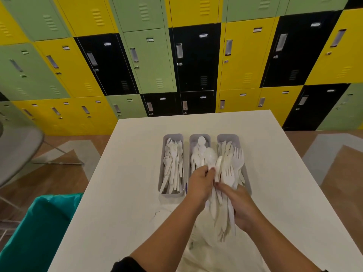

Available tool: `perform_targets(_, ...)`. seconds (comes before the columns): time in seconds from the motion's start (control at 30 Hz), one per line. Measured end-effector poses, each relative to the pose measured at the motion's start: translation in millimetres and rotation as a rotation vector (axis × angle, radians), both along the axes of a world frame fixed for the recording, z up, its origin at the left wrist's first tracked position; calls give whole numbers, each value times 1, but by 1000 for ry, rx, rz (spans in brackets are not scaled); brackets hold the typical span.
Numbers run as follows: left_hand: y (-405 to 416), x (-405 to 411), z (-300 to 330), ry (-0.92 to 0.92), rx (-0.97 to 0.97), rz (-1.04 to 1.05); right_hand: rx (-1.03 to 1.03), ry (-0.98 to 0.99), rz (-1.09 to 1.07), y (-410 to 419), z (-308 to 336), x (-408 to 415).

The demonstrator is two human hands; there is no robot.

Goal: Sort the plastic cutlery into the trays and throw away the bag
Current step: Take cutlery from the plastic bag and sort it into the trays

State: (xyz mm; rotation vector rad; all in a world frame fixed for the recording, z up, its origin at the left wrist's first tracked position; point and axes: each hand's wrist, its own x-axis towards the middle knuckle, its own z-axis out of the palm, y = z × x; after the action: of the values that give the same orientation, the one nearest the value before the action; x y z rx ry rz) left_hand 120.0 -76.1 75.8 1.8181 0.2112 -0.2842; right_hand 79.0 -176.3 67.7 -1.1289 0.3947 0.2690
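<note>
Sorting underway | right hand point(240, 205) grips mixed cutlery bundle point(223, 197), long axis toward table's point(127, 173) far edge | left hand point(200, 183) pinches one piece, probably a spoon; spoon tray point(199, 152) directly ahead, nearest our left hand | bag point(206, 254) at near edge

Count: three grey cutlery trays point(227, 138) on one white table point(121, 173); two hands; one teal-lined bin point(37, 228); cutlery uncountable.

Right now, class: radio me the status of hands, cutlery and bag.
Right hand grips mixed bundle; left hand pinches a spoon. Three trays part-filled. Bag on table, unbinned.
</note>
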Motion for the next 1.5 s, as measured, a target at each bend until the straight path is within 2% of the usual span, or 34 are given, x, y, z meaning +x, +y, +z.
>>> perform_targets(0.27, -3, 22, -14, -102, -17, 110, -21, 39, -9, 5, -13, 19)
perform_targets(0.43, 4, 47, -14, 46, -220, 202, -4, 93, -22, 1, -21, 25)
perform_targets(0.57, 14, 72, -30, 66, -124, 258, -3, 124, -42, -4, -27, 27)
perform_targets(0.77, 16, 104, -48, 92, 97, 159, 30, 137, -37, -9, -34, 29)
perform_targets(0.93, 17, 110, -57, -19, 240, 101, 24, 131, -16, -10, -37, 31)
perform_targets(1.03, 17, 111, -55, -54, 209, 113, 20, 134, -12, -8, -38, 30)
perform_targets(1.13, 17, 111, -53, -5, 140, 163, 17, 141, -12, -6, -37, 28)
perform_targets(1.33, 15, 112, -44, 103, 65, 81, 28, 157, -11, 0, -30, 24)
perform_targets(1.5, 13, 109, -37, 153, 111, 72, 34, 162, -9, -1, -27, 21)
